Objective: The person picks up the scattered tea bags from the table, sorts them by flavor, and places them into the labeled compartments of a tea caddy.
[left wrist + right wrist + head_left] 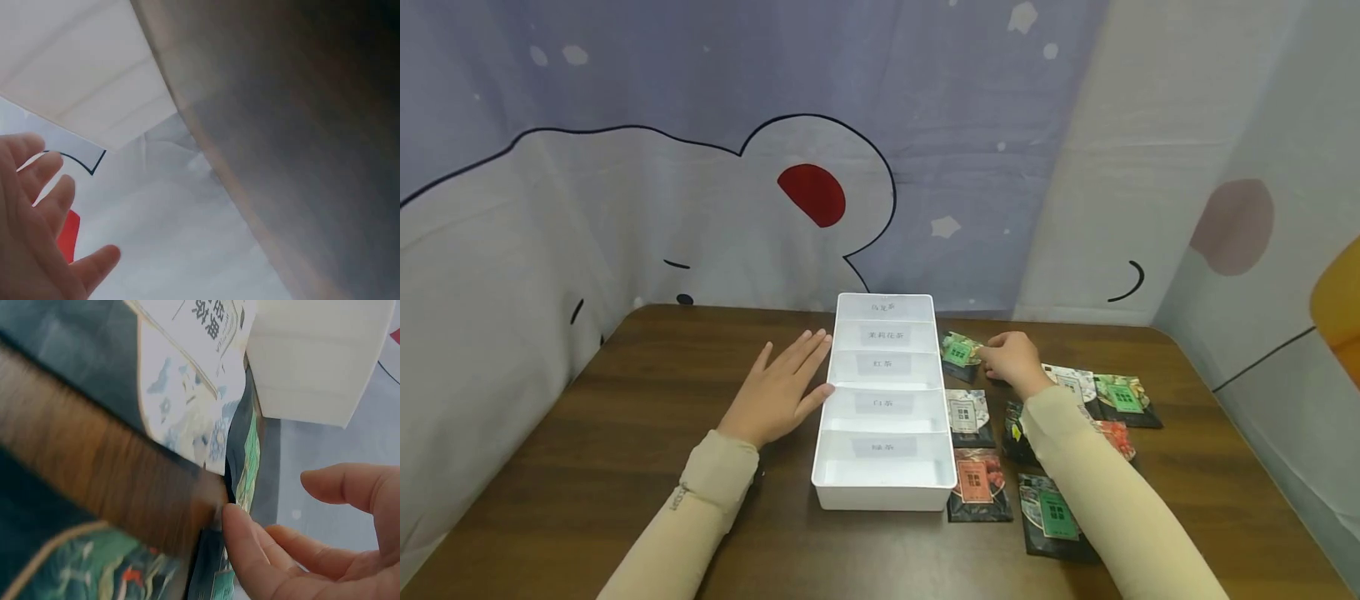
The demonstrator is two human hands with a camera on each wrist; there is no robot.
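Observation:
A long white box (883,498) split into several labelled compartments stands mid-table. My left hand (778,392) lies along its left side, fingers spread and straight, fingertips by the rim. In the left wrist view these fingers (56,200) hold nothing. Beyond the box's right side, my right hand (1015,362) reaches to a tea packet with a green label (958,352). Its fingertips touch the packet's right edge; in the right wrist view the thumb stands apart from the fingers (240,540), with nothing pinched between. Part of another packet is hidden under this hand.
Along the box's right side lie a white-label packet (967,415) and a red-label packet (976,483). Farther right are several more, including green-label packets (1125,400) (1056,515), partly covered by the right forearm. A patterned curtain (700,208) hangs behind the table.

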